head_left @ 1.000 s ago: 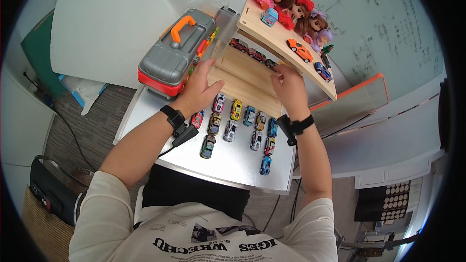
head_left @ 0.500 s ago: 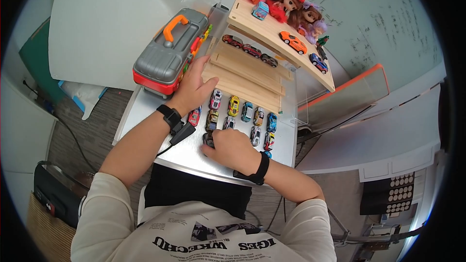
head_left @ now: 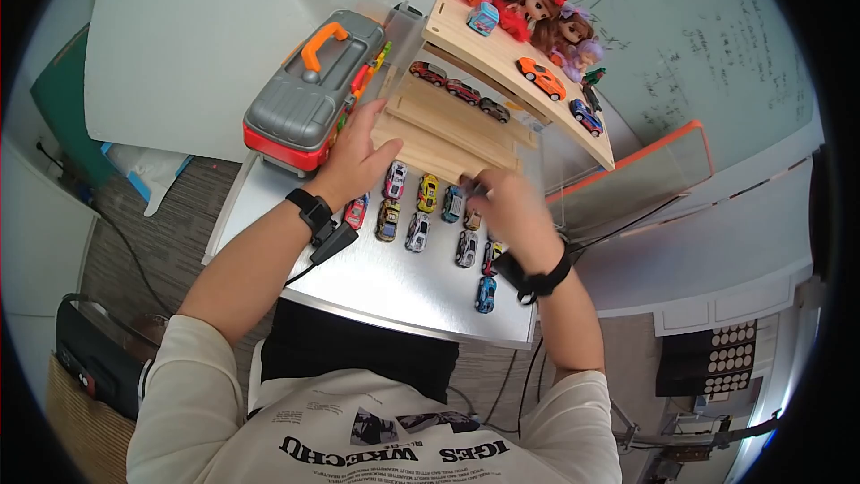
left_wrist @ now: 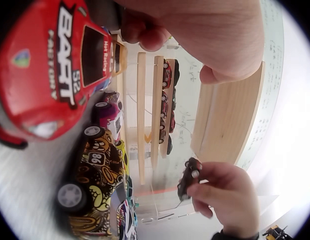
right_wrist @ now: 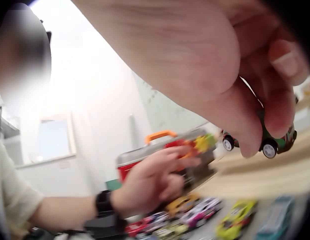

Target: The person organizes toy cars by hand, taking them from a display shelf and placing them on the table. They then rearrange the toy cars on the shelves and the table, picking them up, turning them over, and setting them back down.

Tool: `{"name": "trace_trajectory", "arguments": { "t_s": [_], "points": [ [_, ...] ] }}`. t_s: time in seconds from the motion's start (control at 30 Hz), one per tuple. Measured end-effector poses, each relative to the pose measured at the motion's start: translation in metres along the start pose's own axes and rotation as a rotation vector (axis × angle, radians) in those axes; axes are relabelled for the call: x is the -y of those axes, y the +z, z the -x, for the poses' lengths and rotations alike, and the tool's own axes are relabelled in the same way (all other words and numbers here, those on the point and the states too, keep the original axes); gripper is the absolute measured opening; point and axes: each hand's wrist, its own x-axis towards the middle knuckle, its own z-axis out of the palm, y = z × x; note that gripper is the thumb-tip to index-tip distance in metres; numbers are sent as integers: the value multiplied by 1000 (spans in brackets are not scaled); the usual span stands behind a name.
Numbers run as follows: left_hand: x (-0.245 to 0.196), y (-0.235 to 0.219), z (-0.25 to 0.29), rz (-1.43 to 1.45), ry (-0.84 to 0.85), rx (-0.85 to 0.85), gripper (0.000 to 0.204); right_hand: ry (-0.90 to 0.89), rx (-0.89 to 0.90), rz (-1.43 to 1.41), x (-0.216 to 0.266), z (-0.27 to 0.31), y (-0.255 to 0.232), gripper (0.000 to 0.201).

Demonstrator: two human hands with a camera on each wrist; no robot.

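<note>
My right hand [head_left: 515, 215] pinches a small dark toy car [right_wrist: 280, 137] between thumb and fingers, above the front row of cars and close to the lower wooden steps [head_left: 430, 148]. White-hubbed wheels and some green show on the car in the right wrist view. My left hand [head_left: 354, 157] lies at the left end of the steps beside the toolbox, fingers extended and thumb spread. A red car [left_wrist: 45, 65] stands just below it. Three dark red and grey cars [head_left: 462, 91] are lined up on a higher step.
Several toy cars [head_left: 417, 231] stand in short columns on the silvery table [head_left: 385, 291]. A grey and red toolbox [head_left: 309, 94] with an orange handle is at the left. Dolls [head_left: 533, 4] and a few toys, including an orange car [head_left: 540, 79], sit on the top board [head_left: 493, 54].
My right hand went from the row on the higher step down to the front car of a left column, picked it up, and carried it back up and right. My left hand stayed in place.
</note>
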Motion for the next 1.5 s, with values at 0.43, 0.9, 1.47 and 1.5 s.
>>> {"name": "trace_trajectory", "arguments": {
  "t_s": [0.43, 0.9, 1.47, 1.5],
  "points": [
    [13, 4, 1, -84, 50, -31, 66, 214, -215, 544, -119, -98, 6, 27],
    [4, 1, 0, 7, -14, 1, 66, -7, -392, 523, -162, -116, 20, 21],
    [9, 3, 0, -98, 77, -50, 63, 26, -277, 529, -155, -112, 13, 26],
    [7, 3, 0, -99, 78, -50, 63, 27, -264, 533, -153, -111, 12, 26]
  ]
}}
